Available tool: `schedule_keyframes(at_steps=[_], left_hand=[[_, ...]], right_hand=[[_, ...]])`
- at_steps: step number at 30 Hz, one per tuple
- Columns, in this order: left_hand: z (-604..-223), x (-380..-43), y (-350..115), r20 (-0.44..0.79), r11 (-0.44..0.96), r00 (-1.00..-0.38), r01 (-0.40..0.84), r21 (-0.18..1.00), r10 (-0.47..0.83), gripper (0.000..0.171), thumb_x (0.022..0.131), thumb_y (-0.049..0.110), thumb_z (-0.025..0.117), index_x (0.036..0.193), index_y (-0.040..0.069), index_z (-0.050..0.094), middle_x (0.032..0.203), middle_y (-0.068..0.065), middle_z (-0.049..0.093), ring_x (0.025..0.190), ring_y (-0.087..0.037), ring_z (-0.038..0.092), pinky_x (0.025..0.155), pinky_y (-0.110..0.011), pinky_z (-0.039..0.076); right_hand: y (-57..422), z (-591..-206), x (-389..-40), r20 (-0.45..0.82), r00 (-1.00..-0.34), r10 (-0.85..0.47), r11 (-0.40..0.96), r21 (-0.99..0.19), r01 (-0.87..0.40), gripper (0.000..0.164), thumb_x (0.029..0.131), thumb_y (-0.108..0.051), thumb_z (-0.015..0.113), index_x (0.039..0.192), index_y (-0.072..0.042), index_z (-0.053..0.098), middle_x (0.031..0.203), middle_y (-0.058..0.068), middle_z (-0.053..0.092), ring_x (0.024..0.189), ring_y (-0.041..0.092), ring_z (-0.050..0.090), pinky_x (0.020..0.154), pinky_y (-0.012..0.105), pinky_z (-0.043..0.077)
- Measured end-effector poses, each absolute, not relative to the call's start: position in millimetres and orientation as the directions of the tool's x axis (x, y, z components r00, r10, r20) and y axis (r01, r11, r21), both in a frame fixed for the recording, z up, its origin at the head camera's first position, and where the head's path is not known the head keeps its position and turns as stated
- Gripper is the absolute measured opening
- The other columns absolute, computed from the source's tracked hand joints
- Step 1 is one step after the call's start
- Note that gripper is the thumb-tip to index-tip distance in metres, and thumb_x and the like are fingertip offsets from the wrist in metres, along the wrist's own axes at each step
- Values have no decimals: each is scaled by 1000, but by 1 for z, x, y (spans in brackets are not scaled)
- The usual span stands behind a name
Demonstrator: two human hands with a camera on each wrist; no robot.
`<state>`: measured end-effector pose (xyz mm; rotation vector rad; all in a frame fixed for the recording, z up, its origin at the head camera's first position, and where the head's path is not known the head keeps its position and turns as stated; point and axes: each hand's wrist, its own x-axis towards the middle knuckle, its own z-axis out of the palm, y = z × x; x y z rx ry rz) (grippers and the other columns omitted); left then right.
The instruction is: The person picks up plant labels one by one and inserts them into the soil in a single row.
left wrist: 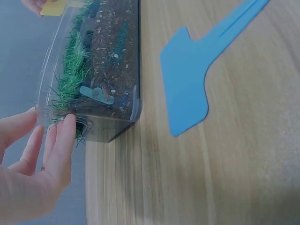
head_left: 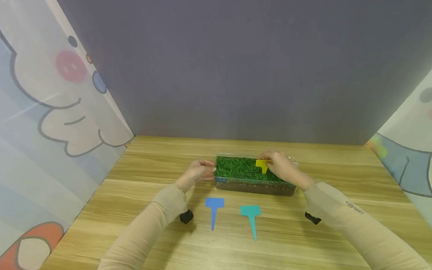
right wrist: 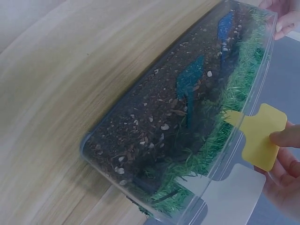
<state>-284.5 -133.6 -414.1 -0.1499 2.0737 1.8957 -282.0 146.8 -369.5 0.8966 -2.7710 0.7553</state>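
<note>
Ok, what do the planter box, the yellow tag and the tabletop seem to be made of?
The planter box: probably clear, glossy plastic, since the dark soil shows through its wall; glass can't be ruled out.
The yellow tag: likely smooth plastic, flat and evenly coloured.
The tabletop: wood or wood-look laminate with a slight sheen, judging by its streaky grain.
</note>
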Motion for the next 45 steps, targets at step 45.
schedule_keyframes(at_steps=[45], left_hand=[[-410, -287, -132, -343, 109, -932, -332, 937, 113, 28, 83, 0, 57, 110, -5, 52, 97, -15, 52, 80, -25, 55, 83, -39, 52]], right_hand=[[127, -386, -228, 426, -560, -710, 555, -151, -818, 20, 76, 8, 61, 91, -3, 66, 87, 6, 59, 73, 16, 57, 55, 15, 49]])
